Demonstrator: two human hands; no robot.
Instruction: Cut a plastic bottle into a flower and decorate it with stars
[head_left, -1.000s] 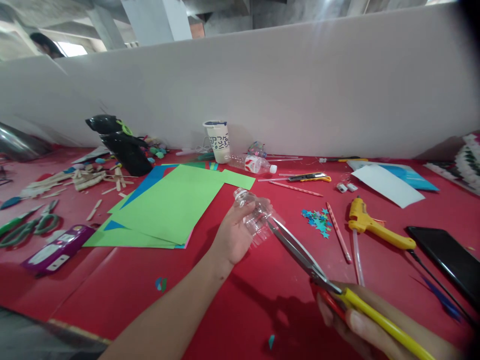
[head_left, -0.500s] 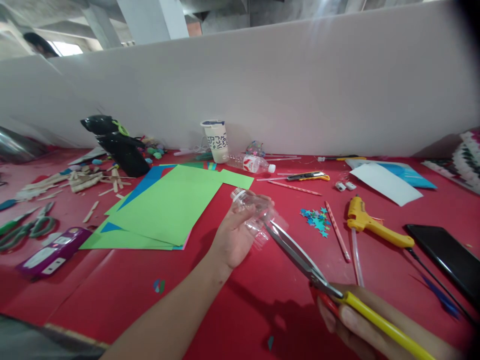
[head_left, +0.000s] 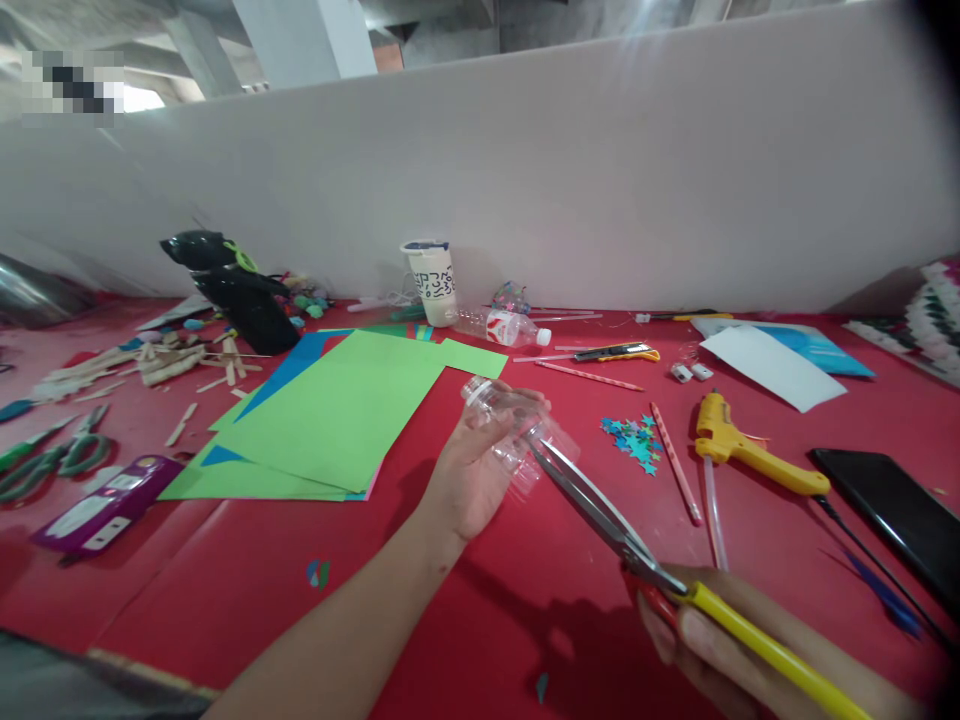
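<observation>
the clear bottle piece is held up over the red table, wrapped in the left hand, its neck tilted to the far left and its ragged, slit edge facing right and near. the right hand has its fingers round the red and yellow handles of the scissors, whose long blades reach far and left to that plastic. the blades look only narrowly parted, and from here i can't tell whether any plastic sits between them.

what would worry me is the tips: they end close to the left hand's fingers, and the plastic looks slick and curved, so a skid could send steel into skin. squeezing the thin wall too hard could make it buckle, and then a cut would likely wander or split too deep. the loose strips may have sharp edges as well, enough to nick a finger sliding along them.

to the right of the blades lie small blue-green stars, which a sweeping wrist could scatter. farther right, the yellow glue gun could be knocked by a careless arm; i can't tell whether it's hot.
</observation>
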